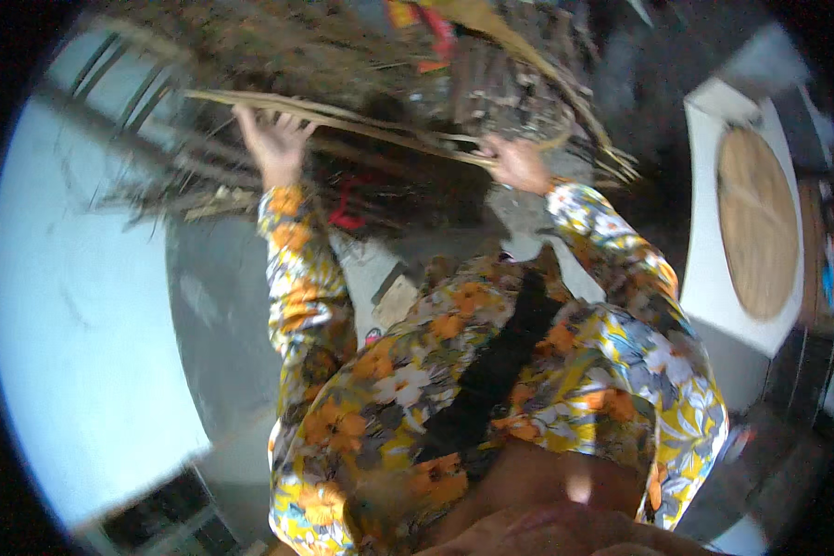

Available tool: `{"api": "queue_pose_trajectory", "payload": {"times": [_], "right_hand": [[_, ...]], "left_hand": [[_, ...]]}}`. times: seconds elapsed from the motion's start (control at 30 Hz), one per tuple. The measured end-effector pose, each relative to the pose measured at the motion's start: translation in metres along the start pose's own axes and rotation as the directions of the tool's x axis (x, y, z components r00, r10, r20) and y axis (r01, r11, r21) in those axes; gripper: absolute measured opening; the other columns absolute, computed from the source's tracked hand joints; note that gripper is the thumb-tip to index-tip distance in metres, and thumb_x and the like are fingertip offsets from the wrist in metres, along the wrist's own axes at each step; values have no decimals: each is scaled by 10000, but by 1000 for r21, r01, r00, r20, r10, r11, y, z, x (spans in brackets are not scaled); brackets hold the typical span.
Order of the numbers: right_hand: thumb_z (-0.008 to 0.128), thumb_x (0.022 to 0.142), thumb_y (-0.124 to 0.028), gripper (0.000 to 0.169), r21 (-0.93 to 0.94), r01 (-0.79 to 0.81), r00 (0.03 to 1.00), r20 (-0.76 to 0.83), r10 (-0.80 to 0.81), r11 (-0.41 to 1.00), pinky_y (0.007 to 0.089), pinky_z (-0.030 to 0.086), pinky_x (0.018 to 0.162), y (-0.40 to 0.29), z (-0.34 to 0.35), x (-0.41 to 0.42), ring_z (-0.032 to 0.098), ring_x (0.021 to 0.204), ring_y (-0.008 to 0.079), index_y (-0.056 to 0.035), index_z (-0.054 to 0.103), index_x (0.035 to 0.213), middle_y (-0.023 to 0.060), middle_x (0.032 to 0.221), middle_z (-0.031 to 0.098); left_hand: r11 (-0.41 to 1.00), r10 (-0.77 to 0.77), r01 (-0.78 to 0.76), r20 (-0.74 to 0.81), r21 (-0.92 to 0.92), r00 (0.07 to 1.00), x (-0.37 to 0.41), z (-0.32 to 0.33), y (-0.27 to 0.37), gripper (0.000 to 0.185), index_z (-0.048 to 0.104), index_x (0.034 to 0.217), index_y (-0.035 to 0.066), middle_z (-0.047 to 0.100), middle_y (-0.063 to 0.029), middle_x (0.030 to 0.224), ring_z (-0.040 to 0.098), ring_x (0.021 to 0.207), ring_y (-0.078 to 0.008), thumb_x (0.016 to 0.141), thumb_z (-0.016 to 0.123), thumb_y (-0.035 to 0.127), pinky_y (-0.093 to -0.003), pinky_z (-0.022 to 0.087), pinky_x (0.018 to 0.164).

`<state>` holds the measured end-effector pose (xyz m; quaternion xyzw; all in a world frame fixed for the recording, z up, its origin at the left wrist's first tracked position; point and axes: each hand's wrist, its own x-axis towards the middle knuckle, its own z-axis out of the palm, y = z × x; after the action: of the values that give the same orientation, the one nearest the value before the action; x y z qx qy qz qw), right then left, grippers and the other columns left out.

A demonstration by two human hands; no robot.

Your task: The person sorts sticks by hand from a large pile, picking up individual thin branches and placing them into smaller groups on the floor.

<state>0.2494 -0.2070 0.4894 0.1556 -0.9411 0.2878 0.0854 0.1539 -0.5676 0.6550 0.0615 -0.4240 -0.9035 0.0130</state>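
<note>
Long thin wooden sticks (pixel 382 132) lie slantwise across both of my hands, over a large heap of brushwood. My left hand (pixel 276 139) is under their left part, palm up, with its fingers spread against them. At their right end my right hand (pixel 516 161) is closed around them. Stacked firewood (pixel 507 97) shows just beyond my right hand. A thicker curved branch (pixel 535 59) slopes down past it on the right. The picture is somewhat blurred by motion.
Dry brushwood (pixel 271 42) fills the top, against a pale wall (pixel 90 299) at left. Something red (pixel 347 215) lies below the sticks. A round wooden board (pixel 759 222) rests on a white surface at right. A block (pixel 395 302) stands on the floor near my body.
</note>
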Motion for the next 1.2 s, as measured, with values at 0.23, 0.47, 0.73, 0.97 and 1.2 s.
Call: {"api": "queue_pose_trajectory", "payload": {"times": [0.23,0.47,0.73,0.97,1.2], "right_hand": [[587,867,-314,267,848,-273,901,59,431,454,307,451,523,-45,17,27,520,547,140,-54,526,857,50,600,520],[541,908,-260,211,984,-120,872,169,458,-135,279,470,561,-47,44,12,510,575,116,-65,490,845,9,651,504],[571,885,-286,264,924,-371,830,373,415,-89,255,475,554,-22,29,-4,552,601,119,-32,543,952,6,680,542],[527,898,-382,340,779,-572,810,490,321,256,211,255,339,38,-39,1,358,366,36,-114,555,692,-61,464,409],[555,883,-361,372,492,-750,558,829,23,442,230,280,352,-9,-100,-11,368,361,53,-40,580,698,-18,444,421]], "left_hand": [[370,-148,-391,470,842,870,-44,-11,-152,680,446,1220,-12,499,-206,1170,491,1082,-311,768,642,456,-373,389,897],[-24,-340,-670,624,742,703,-105,0,-204,701,481,1178,-25,525,-228,1087,507,996,-393,675,740,389,-427,421,858],[240,-319,-524,576,817,753,-112,-22,-193,658,469,1205,8,502,-231,1067,488,1005,-384,684,738,308,-449,397,861],[-475,-24,-707,796,524,605,-43,24,-105,942,227,1403,191,331,-197,1294,351,1178,-410,646,779,292,-585,321,908],[-693,-222,-682,832,232,509,25,-13,-75,966,174,1422,195,404,-186,1207,400,1132,-399,668,764,325,-592,329,904]]}}
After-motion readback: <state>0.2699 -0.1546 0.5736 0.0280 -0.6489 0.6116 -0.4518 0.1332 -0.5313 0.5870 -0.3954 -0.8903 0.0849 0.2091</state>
